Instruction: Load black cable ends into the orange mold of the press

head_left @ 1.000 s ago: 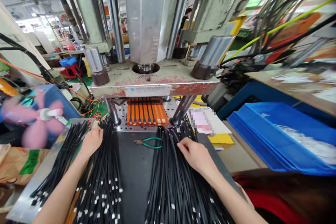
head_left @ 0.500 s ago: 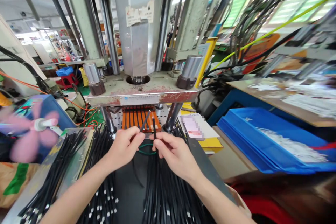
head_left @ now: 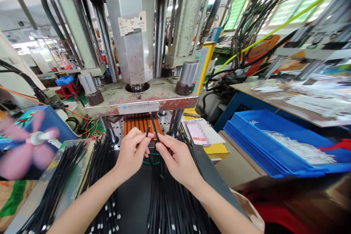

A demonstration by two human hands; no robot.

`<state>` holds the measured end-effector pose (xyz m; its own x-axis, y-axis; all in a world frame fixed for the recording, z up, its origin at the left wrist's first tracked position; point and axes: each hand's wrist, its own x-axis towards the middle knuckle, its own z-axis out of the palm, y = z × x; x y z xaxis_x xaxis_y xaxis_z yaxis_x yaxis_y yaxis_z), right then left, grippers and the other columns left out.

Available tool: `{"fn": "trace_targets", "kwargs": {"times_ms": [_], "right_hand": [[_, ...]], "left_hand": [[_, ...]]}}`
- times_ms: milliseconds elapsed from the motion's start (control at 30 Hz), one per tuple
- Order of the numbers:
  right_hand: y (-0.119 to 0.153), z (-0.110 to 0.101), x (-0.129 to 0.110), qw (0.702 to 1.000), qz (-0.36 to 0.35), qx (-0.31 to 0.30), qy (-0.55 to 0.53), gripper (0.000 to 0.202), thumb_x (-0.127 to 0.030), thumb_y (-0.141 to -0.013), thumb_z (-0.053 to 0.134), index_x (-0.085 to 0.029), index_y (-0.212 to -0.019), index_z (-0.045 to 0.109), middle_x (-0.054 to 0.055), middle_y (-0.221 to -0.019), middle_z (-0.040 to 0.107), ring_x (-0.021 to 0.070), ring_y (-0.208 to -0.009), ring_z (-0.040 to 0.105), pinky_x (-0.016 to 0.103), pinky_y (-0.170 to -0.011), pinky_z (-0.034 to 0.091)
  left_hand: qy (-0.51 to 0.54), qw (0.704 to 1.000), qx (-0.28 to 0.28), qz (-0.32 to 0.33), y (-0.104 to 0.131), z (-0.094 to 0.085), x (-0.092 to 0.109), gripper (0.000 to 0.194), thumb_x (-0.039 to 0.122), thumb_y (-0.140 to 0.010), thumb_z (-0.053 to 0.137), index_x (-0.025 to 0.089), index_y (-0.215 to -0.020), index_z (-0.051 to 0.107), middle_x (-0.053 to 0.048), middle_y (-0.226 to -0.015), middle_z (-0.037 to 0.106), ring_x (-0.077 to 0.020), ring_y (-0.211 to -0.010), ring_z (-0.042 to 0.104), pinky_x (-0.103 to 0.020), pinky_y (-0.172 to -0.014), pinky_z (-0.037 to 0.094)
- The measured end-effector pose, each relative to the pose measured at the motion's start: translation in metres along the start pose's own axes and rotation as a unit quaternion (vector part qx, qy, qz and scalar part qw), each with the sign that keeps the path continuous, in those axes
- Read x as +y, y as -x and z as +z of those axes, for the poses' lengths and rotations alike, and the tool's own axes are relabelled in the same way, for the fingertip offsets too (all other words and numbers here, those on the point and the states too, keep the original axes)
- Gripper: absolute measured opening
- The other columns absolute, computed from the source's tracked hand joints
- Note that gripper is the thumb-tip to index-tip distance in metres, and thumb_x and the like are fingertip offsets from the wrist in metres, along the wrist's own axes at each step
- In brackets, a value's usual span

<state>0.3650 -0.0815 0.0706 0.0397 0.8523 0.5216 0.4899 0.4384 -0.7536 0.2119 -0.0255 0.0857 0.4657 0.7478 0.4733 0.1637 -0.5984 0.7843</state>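
I pinch a dark cord end between the thumb and fingers of my left hand, leaving a short piece standing above the fingertips; I judge that this grip leaves the tip in my sight. My right hand is closed in the same way on a black flat cord, with a longer length pointing up and forward, probably because a pinch low down lets me steer the free end. Both hands are nearly shut, the fingertips close together; whether the two pieces belong to one cord I cannot tell.

Just beyond my fingers lies the orange plate, under the red-worn crossbeam of the press and between its front posts. Dark cords lie in it side by side, a layout that seems to keep them separate and straight.

The right-hand bundle lies below my right hand on the black surface, its cords running mostly lengthwise, so single ones look easy to pick out. The middle bundle is partly behind my left forearm, and the outer bundle lies farther left. Green handles show just beneath my fingers, within reach; the rest of that tool is hidden.
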Motion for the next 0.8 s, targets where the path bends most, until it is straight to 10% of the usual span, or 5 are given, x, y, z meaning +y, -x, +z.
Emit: {"fn": "trace_targets", "kwargs": {"times_ms": [200,333,500,667,800], "right_hand": [[-0.005,-0.005,-0.008,0.998,-0.023,-0.008,0.052,0.021,-0.024,-0.093,0.045,-0.019,-0.083,0.063,0.001,-0.072,0.053,0.0142,-0.066,0.051,0.025,-0.062,0.039],[0.005,0.000,-0.003,0.998,-0.019,-0.020,0.052,0.019,-0.022,-0.092,0.045,-0.020,-0.081,0.060,0.002,-0.077,0.056,0.0149,-0.071,0.054,0.025,-0.066,0.041],[0.016,0.013,0.037,0.993,0.020,-0.082,0.082,0.012,-0.018,-0.087,0.052,-0.018,-0.085,0.063,0.003,-0.081,0.063,0.0164,-0.075,0.059,0.027,-0.070,0.044],[-0.032,0.010,0.094,0.990,0.083,-0.005,0.113,0.013,-0.026,-0.082,0.058,-0.018,-0.077,0.067,0.000,-0.064,0.062,0.0148,-0.059,0.055,0.025,-0.060,0.040],[-0.076,0.009,0.116,0.986,0.122,0.029,0.106,0.012,-0.023,-0.079,0.058,-0.016,-0.076,0.068,-0.001,-0.063,0.063,0.0138,-0.060,0.057,0.022,-0.060,0.041]], "left_hand": [[0.099,0.994,-0.014,-0.043,-0.012,0.008,0.004,0.019,0.027,-0.088,0.053,0.017,-0.099,0.064,0.003,-0.069,0.050,-0.0033,-0.041,0.051,-0.015,-0.039,0.044],[0.108,0.992,-0.064,-0.015,-0.024,0.007,0.008,0.016,0.027,-0.087,0.056,0.014,-0.083,0.063,0.003,-0.066,0.050,-0.0036,-0.041,0.051,-0.014,-0.039,0.043],[0.025,0.995,0.034,0.091,-0.051,0.001,0.015,0.014,0.026,-0.088,0.055,0.016,-0.087,0.064,0.001,-0.077,0.053,-0.0046,-0.052,0.053,-0.017,-0.046,0.043],[-0.040,0.974,0.015,0.222,-0.068,0.007,0.008,0.009,0.019,-0.086,0.056,0.018,-0.092,0.063,-0.002,-0.086,0.058,-0.0109,-0.075,0.057,-0.022,-0.066,0.048],[-0.105,0.984,0.035,0.140,-0.056,0.023,-0.033,0.017,0.018,-0.085,0.056,0.018,-0.102,0.054,-0.004,-0.097,0.056,-0.0110,-0.075,0.057,-0.023,-0.063,0.048]]}}
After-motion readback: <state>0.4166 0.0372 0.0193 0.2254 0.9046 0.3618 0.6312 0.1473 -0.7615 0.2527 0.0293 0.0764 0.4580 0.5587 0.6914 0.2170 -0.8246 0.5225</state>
